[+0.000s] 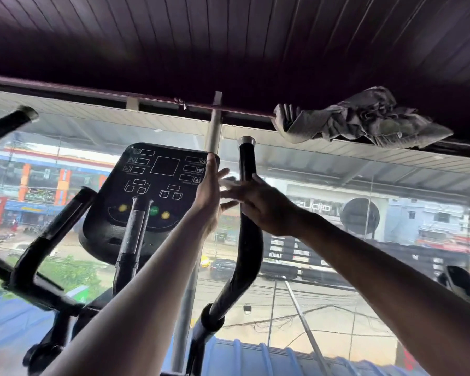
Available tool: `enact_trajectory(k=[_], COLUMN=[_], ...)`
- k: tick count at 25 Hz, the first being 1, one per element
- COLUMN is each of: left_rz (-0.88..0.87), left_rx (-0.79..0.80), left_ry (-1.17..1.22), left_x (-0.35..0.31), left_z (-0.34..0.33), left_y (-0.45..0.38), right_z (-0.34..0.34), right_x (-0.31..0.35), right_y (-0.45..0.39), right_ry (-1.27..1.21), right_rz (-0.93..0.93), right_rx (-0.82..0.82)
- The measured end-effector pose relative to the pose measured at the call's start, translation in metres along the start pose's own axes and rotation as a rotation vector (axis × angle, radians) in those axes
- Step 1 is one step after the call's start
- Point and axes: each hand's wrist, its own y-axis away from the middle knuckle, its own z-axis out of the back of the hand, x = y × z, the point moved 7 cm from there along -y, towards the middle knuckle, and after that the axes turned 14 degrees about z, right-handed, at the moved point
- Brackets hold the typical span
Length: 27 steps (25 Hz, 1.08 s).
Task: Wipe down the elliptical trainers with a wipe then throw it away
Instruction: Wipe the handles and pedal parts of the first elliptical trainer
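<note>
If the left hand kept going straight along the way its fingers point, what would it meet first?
Probably the console's right upper edge: the left hand points up with straight fingers right beside it. Depth is unclear; it might pass it toward the window post.

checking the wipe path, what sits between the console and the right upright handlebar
In the head view, both hands fill that gap: the left hand rises open beside the console, and the right hand reaches across in front of the handlebar. No wipe is clearly visible.

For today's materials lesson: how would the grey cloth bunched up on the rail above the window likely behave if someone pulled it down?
The grey cloth lies crumpled in soft folds, so it is probably floppy and would sag and unfold. It drapes over the rail unsupported, which suggests it is light. It looks unlikely to roll or break.
</note>
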Motion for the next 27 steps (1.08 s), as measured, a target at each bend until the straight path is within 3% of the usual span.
enact_trajectory(k=[1,5,6,10,14,18,23,27], left_rz=[0.002,0.076,0.077,0.082,0.088,0.061,0.059,0.035], left_rx=[0.008,0.004,-0.003,-0.034,0.000,-0.074,-0.135,-0.216], left_ry=[0.002,0.030,0.031,0.010,0.005,-0.033,-0.064,-0.165], left_x=[0.002,0.017,0.019,0.020,0.019,0.013,0.013,0.003], left_z=[0.004,0.005,0.004,0.007,-0.001,0.011,-0.004,-0.017], left_y=[0.000,0.002,0.003,0.007,0.013,0.015,0.018,0.019], right_z=[0.002,0.014,0.008,-0.003,0.031,0.012,0.019,-0.003], right_x=[-0.001,-0.027,-0.014,0.036,-0.004,0.027,-0.015,0.029], right_y=[0.006,-0.011,-0.011,0.020,0.003,0.013,0.005,0.058], right_ry=[-0.026,0.068,0.081,0.083,-0.080,-0.025,-0.083,-0.115], right_rz=[0.009,-0.297,-0.271,0.145,-0.195,0.080,-0.151,0.168], right_rx=[0.016,-0.009,-0.027,-0.055,-0.371,-0.306,-0.400,-0.576])
